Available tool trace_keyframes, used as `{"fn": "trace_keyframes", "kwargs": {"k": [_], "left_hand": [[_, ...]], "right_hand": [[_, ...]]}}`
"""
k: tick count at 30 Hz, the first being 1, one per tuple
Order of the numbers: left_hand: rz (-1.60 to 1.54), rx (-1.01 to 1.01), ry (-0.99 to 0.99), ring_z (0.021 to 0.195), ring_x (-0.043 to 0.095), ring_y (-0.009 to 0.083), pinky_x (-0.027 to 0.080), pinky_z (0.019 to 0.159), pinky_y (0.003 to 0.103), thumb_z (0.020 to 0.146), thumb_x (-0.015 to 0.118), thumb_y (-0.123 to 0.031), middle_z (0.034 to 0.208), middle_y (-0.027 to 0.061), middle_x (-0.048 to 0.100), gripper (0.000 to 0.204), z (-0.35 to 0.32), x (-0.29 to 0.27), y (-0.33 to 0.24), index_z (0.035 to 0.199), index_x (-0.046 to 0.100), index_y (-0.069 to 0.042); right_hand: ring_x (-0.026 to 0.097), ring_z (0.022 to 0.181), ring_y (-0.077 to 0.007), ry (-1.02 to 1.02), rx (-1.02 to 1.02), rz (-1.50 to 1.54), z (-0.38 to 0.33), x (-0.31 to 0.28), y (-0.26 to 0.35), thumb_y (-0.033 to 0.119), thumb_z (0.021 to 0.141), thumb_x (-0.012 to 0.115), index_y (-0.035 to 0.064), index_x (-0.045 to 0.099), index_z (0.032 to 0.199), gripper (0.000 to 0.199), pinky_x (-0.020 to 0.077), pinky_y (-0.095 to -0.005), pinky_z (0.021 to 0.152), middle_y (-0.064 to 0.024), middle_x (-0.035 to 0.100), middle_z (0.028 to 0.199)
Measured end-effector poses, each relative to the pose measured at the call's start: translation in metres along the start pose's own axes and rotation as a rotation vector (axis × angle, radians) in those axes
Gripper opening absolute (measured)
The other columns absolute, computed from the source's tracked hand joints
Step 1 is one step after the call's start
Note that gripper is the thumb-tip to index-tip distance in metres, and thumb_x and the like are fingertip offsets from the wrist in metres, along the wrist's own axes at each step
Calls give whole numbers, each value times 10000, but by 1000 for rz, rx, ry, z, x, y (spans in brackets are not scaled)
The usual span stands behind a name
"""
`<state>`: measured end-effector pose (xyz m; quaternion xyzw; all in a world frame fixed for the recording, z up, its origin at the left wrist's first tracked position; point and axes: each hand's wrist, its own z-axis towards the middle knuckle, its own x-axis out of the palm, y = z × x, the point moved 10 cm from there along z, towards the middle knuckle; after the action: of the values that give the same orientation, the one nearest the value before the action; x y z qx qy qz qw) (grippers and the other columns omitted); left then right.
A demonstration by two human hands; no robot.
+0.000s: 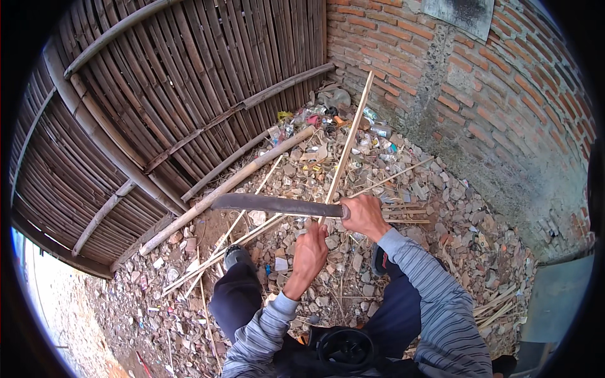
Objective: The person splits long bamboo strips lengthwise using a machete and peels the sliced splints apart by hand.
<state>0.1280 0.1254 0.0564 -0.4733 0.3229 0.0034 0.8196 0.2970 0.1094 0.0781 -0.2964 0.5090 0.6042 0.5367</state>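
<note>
My right hand is wrapped round the handle of a machete, whose long dark blade points left and lies almost level. A pale split bamboo strip slants up and away from me, its near end closed in the fingers of my left hand. The blade crosses this strip just above my left hand; whether it bites into the bamboo, I cannot tell. More thin bamboo strips lie on the rubble left of my hands, and a few short ones lie to the right.
Broken stone and brick rubble covers the ground, with litter in the far corner. A thick bamboo pole lies along the slatted bamboo wall. A brick wall rises on the right. Another bundle of strips lies lower right.
</note>
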Motion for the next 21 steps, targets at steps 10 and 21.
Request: {"fn": "trace_keyframes", "kwargs": {"k": [10, 21], "left_hand": [[-65, -160, 116, 845, 673, 466, 501, 808, 569, 1064, 520, -140, 896, 203, 723, 164, -1, 5, 13, 1047, 605, -1], [101, -3, 15, 733, 659, 502, 497, 699, 601, 1067, 532, -154, 798, 271, 685, 186, -1, 1, 4, 977, 575, 3]], "right_hand": [[696, 619, -394, -11, -28, 111, -14, 1, 16, 183, 705, 712, 98, 739, 808, 136, 539, -499, 613, -180, 674, 629], [708, 605, -371, -17, 29, 77, 9, -5, -11, 194, 711, 724, 116, 761, 827, 144, 559, -496, 605, -160, 695, 647]]}}
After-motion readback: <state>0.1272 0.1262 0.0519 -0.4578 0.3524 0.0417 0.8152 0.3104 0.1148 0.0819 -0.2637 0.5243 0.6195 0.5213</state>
